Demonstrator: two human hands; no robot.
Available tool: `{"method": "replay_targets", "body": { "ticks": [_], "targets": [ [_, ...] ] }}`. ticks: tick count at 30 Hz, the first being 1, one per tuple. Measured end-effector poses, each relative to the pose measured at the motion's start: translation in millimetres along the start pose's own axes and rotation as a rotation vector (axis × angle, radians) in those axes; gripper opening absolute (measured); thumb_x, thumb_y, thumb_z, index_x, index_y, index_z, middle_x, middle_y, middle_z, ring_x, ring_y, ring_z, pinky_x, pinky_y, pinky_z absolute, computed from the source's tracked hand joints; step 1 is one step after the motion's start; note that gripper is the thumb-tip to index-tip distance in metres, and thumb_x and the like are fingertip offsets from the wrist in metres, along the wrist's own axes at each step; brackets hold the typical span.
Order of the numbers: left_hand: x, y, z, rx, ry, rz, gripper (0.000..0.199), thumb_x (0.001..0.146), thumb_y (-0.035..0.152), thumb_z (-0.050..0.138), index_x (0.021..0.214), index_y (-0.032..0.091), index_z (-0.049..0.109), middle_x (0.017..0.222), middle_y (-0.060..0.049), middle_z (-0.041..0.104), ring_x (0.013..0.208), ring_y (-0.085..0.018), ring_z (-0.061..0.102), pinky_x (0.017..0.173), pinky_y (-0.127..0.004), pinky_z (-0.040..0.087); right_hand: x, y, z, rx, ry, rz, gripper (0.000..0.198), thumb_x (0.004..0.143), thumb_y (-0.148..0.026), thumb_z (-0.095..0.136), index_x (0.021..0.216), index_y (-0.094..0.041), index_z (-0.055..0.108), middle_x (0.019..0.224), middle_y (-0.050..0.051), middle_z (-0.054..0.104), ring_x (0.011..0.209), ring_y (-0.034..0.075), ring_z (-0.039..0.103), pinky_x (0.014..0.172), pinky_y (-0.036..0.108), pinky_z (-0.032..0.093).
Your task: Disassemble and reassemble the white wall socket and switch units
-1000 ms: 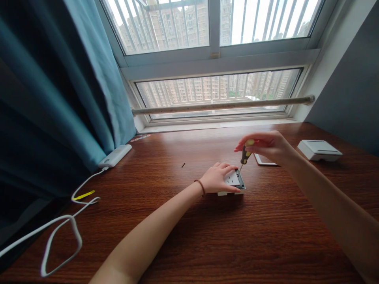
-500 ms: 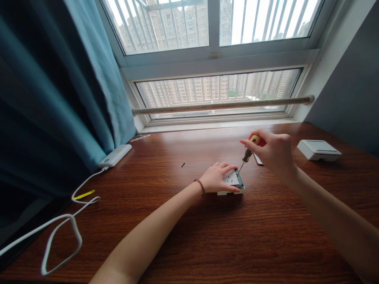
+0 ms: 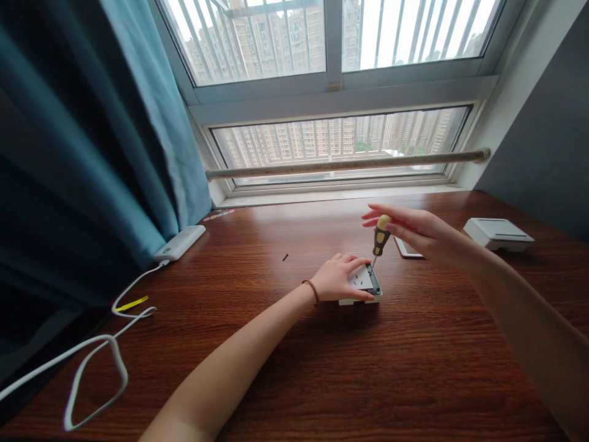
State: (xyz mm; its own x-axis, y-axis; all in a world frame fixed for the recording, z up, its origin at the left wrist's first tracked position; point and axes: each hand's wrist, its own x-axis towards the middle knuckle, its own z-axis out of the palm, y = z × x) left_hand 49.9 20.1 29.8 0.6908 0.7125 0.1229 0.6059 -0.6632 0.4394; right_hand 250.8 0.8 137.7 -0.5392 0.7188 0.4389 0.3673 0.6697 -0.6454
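Observation:
My left hand point(image 3: 338, 277) grips a white wall socket point(image 3: 361, 279) set in a white box on the wooden table, thumb along the near edge and fingers over the far side. Above the socket's right end, a screwdriver point(image 3: 381, 237) with a dark and yellow handle stands nearly upright. Its tip reaches the grey edge strip by the socket; whether a screw sits under it I cannot make out. My right hand point(image 3: 416, 230) holds the handle near its top between thumb and fingers, with the fingers stretched out past it to the left.
Left of the socket lies a dark screw point(image 3: 285, 256) on the table. A flat white plate point(image 3: 407, 248) rests behind the screwdriver, and another white box point(image 3: 499, 233) stands to the right. By the curtain point(image 3: 184, 153) lie a white power strip point(image 3: 180, 244), its looped cable and a yellow strip point(image 3: 132, 304).
My right hand has shifted left and its fingers have straightened out from their curl around the handle. The screwdriver now stands more upright. My left hand and the socket stay put.

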Motion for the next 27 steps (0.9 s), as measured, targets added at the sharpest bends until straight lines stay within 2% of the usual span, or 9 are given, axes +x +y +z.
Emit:
{"method": "replay_targets", "body": {
  "ticks": [2, 5, 8, 10, 12, 17, 20, 23, 27],
  "targets": [
    [-0.2, -0.2, -0.1, 0.004, 0.000, 0.004, 0.080, 0.059, 0.069, 0.059, 0.128, 0.032, 0.041, 0.119, -0.004, 0.050, 0.108, -0.027, 0.043, 0.096, -0.040, 0.035, -0.5, 1.2, -4.1, 0.095, -0.028, -0.004, 0.040, 0.087, -0.027, 0.046, 0.127, -0.021, 0.045, 0.115, 0.008, 0.060, 0.104, 0.018, 0.057, 0.090, 0.034, 0.046],
    [-0.7, -0.4, 0.1, 0.006, 0.005, 0.002, 0.080, 0.059, 0.069, 0.059, 0.127, 0.032, 0.041, 0.119, -0.004, 0.050, 0.108, -0.027, 0.043, 0.096, -0.040, 0.035, 0.3, 2.5, -4.3, 0.112, 0.034, 0.002, 0.029, 0.084, -0.029, 0.052, 0.112, -0.023, 0.058, 0.102, 0.005, 0.066, 0.095, 0.018, 0.062, 0.085, 0.033, 0.049],
    [-0.7, -0.2, 0.6, -0.005, 0.006, -0.009, 0.079, 0.058, 0.068, 0.060, 0.127, 0.033, 0.042, 0.120, -0.004, 0.049, 0.109, -0.027, 0.042, 0.097, -0.040, 0.034, 1.8, 2.5, -1.9, -0.113, 0.193, 0.067, 0.020, 0.079, -0.032, 0.058, 0.094, -0.020, 0.065, 0.083, 0.004, 0.069, 0.074, 0.018, 0.065, 0.073, 0.033, 0.053],
    [-0.6, 0.0, 0.7, -0.010, 0.004, -0.011, 0.078, 0.058, 0.068, 0.061, 0.126, 0.033, 0.042, 0.120, -0.004, 0.049, 0.109, -0.027, 0.042, 0.097, -0.040, 0.034, 2.3, 2.5, -1.5, -0.283, 0.299, 0.108, 0.021, 0.075, -0.037, 0.062, 0.086, -0.019, 0.066, 0.072, 0.004, 0.068, 0.060, 0.016, 0.063, 0.063, 0.032, 0.051],
    [-0.6, 0.1, 0.6, -0.009, 0.003, -0.011, 0.078, 0.059, 0.067, 0.061, 0.126, 0.034, 0.042, 0.120, -0.003, 0.049, 0.108, -0.027, 0.042, 0.097, -0.040, 0.034, 2.3, 2.2, -2.1, -0.338, 0.339, 0.100, 0.025, 0.072, -0.043, 0.064, 0.079, -0.019, 0.066, 0.067, 0.002, 0.066, 0.055, 0.015, 0.059, 0.058, 0.030, 0.049],
    [-1.0, -0.5, 0.5, -0.004, 0.004, -0.005, 0.079, 0.058, 0.069, 0.060, 0.127, 0.034, 0.041, 0.120, -0.003, 0.049, 0.109, -0.028, 0.042, 0.096, -0.040, 0.035, 0.9, -4.1, 4.9, -0.287, 0.272, 0.001, 0.024, 0.072, -0.044, 0.063, 0.071, -0.020, 0.061, 0.066, 0.001, 0.059, 0.058, 0.013, 0.055, 0.054, 0.025, 0.049],
    [-1.1, -0.8, 0.5, 0.007, 0.007, 0.003, 0.079, 0.059, 0.069, 0.058, 0.127, 0.034, 0.040, 0.120, -0.003, 0.049, 0.108, -0.027, 0.042, 0.096, -0.041, 0.035, 1.7, -5.6, 15.1, -0.240, 0.262, -0.033, 0.018, 0.077, -0.038, 0.059, 0.078, -0.019, 0.060, 0.075, 0.003, 0.061, 0.069, 0.015, 0.058, 0.063, 0.028, 0.051],
    [-1.1, -0.4, 0.3, 0.014, 0.001, -0.001, 0.080, 0.059, 0.070, 0.058, 0.128, 0.034, 0.040, 0.120, -0.003, 0.049, 0.108, -0.028, 0.042, 0.096, -0.040, 0.035, 4.1, 0.6, 19.7, -0.006, 0.198, -0.002, 0.019, 0.083, -0.033, 0.053, 0.093, -0.019, 0.059, 0.087, 0.005, 0.063, 0.078, 0.016, 0.062, 0.072, 0.032, 0.052],
    [-1.2, 0.0, -0.1, 0.010, -0.002, -0.008, 0.080, 0.059, 0.070, 0.058, 0.128, 0.034, 0.040, 0.121, -0.003, 0.049, 0.108, -0.027, 0.042, 0.096, -0.040, 0.035, 5.2, 9.7, 9.6, 0.241, 0.075, -0.009, 0.023, 0.086, -0.031, 0.049, 0.104, -0.020, 0.057, 0.093, 0.006, 0.063, 0.081, 0.017, 0.064, 0.073, 0.033, 0.052]
  ]
}}
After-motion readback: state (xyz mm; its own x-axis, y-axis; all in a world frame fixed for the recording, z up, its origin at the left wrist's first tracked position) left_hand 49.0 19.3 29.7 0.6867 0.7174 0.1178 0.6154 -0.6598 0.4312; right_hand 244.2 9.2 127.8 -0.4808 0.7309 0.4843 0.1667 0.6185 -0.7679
